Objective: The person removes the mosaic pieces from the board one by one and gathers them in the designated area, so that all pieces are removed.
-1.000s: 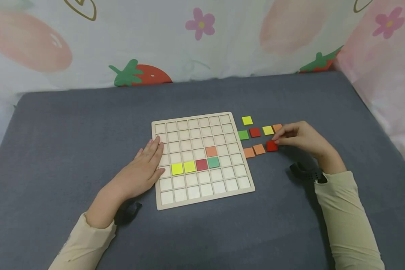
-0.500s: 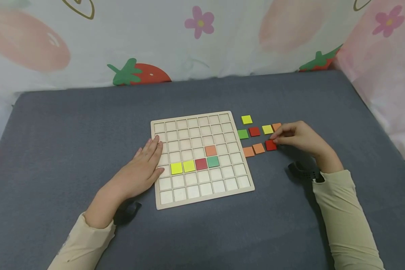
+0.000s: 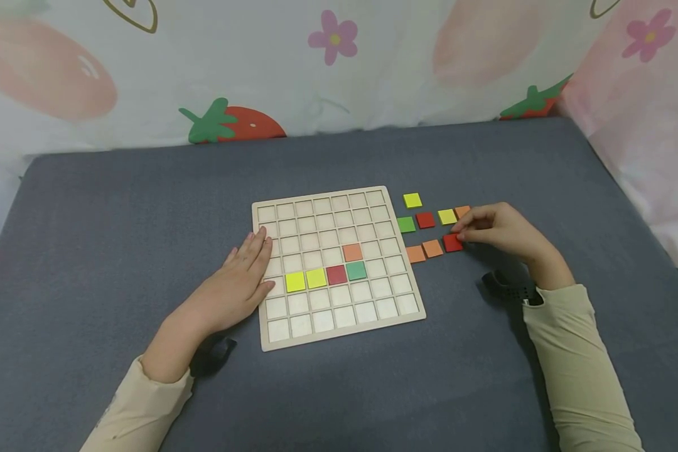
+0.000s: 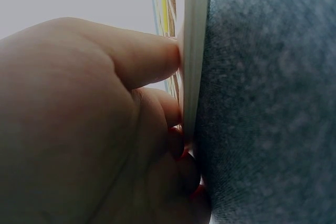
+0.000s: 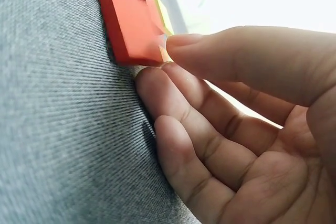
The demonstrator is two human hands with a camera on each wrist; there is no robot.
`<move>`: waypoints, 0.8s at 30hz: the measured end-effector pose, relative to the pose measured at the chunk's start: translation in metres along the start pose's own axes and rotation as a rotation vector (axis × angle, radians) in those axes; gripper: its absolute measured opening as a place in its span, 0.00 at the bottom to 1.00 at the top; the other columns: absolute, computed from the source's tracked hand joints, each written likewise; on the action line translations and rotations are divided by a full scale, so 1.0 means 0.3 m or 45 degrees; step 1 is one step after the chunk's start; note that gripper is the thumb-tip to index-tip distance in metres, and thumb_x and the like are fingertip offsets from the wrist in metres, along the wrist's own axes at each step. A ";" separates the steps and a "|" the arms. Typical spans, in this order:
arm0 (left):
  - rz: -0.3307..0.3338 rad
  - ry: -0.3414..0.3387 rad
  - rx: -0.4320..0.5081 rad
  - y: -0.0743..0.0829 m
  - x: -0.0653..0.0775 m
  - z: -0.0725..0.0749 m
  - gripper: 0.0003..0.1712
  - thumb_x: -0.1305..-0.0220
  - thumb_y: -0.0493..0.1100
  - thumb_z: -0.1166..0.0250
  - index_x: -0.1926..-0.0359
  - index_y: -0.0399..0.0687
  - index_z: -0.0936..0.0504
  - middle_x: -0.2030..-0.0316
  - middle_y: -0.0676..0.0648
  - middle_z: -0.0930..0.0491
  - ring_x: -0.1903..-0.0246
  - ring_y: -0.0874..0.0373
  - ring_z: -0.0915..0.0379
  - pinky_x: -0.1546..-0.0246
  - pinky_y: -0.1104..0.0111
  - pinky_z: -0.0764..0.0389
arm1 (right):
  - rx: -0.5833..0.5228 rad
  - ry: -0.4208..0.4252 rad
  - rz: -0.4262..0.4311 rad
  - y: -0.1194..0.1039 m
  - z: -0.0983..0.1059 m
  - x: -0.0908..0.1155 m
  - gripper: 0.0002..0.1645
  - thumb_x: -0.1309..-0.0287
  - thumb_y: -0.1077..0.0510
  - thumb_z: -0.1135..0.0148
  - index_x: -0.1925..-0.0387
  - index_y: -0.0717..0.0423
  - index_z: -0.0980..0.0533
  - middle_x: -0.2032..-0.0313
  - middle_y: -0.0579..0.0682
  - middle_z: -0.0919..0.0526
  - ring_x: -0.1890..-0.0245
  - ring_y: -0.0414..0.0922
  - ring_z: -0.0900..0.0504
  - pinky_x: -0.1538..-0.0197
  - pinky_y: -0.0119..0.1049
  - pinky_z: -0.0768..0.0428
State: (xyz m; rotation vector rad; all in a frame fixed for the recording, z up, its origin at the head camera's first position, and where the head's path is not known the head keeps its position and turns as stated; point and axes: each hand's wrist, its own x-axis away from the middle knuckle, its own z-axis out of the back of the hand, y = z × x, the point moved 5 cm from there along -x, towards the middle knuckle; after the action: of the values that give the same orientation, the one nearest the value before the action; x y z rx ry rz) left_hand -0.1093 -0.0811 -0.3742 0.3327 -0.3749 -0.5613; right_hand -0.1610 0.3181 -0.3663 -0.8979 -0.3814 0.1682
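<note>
A square wooden grid board (image 3: 323,322) lies on the dark grey cloth. My left hand (image 3: 234,282) rests with extended fingers over its left edge; the left wrist view shows thumb and fingertips against the board's side. To the right of the board, my right hand (image 3: 503,232) pinches the near corner of a bright red square tile (image 3: 452,243). In the right wrist view the thumb is at the top of this red tile (image 5: 131,27), other fingers curled below its edge. Set in the grid are two yellow tiles (image 3: 316,278), a dark red tile (image 3: 336,275), a green tile (image 3: 356,270) and an orange tile (image 3: 352,252).
Beside the board's right edge lie loose tiles: two orange tiles (image 3: 432,248), a green tile (image 3: 405,224), a second red tile (image 3: 425,220), two yellow tiles (image 3: 412,200), and another orange tile (image 3: 462,212) by the right fingertips. A patterned curtain (image 3: 395,69) hangs behind the table.
</note>
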 end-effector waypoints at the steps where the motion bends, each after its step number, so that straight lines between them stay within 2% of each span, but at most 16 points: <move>1: -0.001 0.001 -0.001 -0.001 0.000 0.000 0.38 0.28 0.46 0.52 0.29 0.30 0.58 0.27 0.36 0.68 0.29 0.42 0.71 0.33 0.46 0.56 | 0.004 -0.001 0.002 0.001 0.000 0.000 0.11 0.43 0.63 0.36 0.60 0.67 0.20 0.65 0.50 0.17 0.68 0.36 0.22 0.63 0.27 0.23; 11: -0.008 0.001 -0.019 -0.004 -0.002 -0.005 0.38 0.27 0.46 0.53 0.28 0.30 0.59 0.27 0.36 0.68 0.29 0.43 0.72 0.33 0.47 0.56 | 0.006 0.001 -0.020 0.003 0.000 0.002 0.11 0.43 0.63 0.35 0.60 0.67 0.20 0.64 0.53 0.17 0.67 0.37 0.21 0.62 0.27 0.23; 24: -0.007 -0.005 -0.015 -0.003 -0.001 -0.003 0.38 0.27 0.46 0.53 0.29 0.30 0.59 0.28 0.36 0.68 0.29 0.43 0.72 0.33 0.47 0.56 | -0.031 0.000 -0.012 -0.003 0.001 0.003 0.11 0.43 0.63 0.36 0.60 0.69 0.21 0.66 0.48 0.16 0.67 0.36 0.21 0.61 0.26 0.23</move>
State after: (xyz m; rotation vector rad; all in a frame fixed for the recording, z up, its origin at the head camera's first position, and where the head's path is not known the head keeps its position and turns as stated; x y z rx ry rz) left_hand -0.1095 -0.0815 -0.3753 0.3213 -0.3740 -0.5692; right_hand -0.1603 0.3181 -0.3650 -0.9204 -0.3882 0.1552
